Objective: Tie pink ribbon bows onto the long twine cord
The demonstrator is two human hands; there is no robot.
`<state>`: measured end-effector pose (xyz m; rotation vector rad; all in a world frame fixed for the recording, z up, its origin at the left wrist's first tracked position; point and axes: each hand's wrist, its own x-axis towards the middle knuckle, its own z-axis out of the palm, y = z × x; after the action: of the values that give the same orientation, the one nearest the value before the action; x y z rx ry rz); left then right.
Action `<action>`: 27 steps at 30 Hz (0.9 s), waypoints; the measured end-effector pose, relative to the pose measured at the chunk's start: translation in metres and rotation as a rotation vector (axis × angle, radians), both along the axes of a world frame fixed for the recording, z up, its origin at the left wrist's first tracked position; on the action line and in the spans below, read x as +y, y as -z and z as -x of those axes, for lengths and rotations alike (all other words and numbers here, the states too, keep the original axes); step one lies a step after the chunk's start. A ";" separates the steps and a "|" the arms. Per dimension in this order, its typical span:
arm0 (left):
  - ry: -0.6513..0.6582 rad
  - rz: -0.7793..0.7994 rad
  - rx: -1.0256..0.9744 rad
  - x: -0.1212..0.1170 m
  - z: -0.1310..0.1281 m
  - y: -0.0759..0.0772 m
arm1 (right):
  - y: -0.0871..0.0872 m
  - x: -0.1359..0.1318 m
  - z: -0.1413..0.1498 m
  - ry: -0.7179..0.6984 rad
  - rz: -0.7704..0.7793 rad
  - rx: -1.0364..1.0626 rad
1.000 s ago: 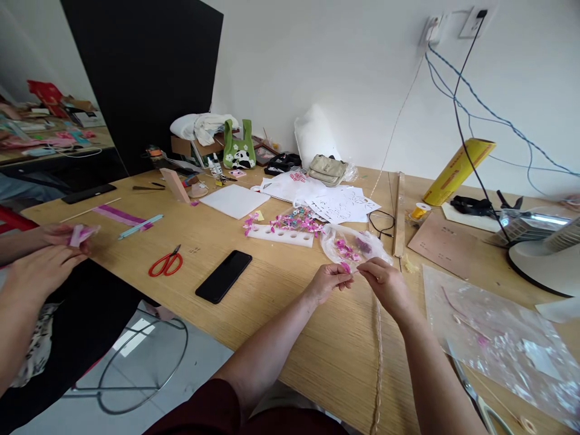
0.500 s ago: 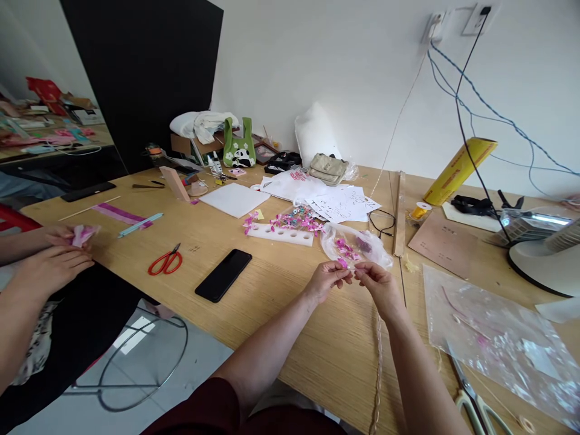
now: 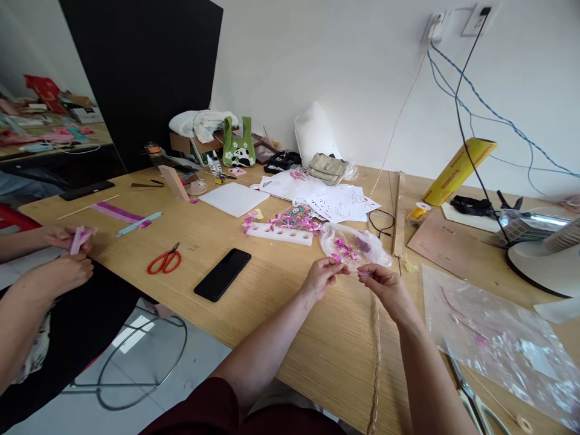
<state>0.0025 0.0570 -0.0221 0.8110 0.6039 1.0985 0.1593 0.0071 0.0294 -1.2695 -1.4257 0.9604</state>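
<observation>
Just above the table, my left hand pinches a small pink petal flower between thumb and fingertips. To its right, my right hand is also closed in a pinch. A thin pinkish bit shows at its fingertips, too small to name. Right behind both hands lies a clear plastic bag with pink petal pieces in it. Beyond my left hand stands a white foam block with holes, with pink flowers heaped along its back.
A black phone and red-handled scissors lie to the left. At far left, another person's hands hold pink-white material. Larger scissors, a plastic sheet and a lamp base are at right. A twisted cord crosses the table edge.
My hands have moved slightly apart, my right hand shifting right. The pink flower has moved a little left with my left hand. The other person's hands have turned their pink-white material upright.
</observation>
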 end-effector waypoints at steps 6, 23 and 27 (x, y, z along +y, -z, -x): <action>0.025 0.017 -0.019 -0.002 -0.002 0.001 | 0.010 0.007 0.007 -0.047 -0.020 -0.016; 0.094 -0.005 -0.002 -0.004 -0.001 0.000 | 0.024 0.009 0.015 0.030 -0.059 0.038; 0.080 -0.028 0.021 -0.004 -0.002 0.000 | 0.029 0.009 0.015 0.045 -0.067 0.046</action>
<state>0.0043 0.0531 -0.0225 0.8652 0.5702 1.0284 0.1438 0.0161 0.0006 -1.2183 -1.3764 0.8990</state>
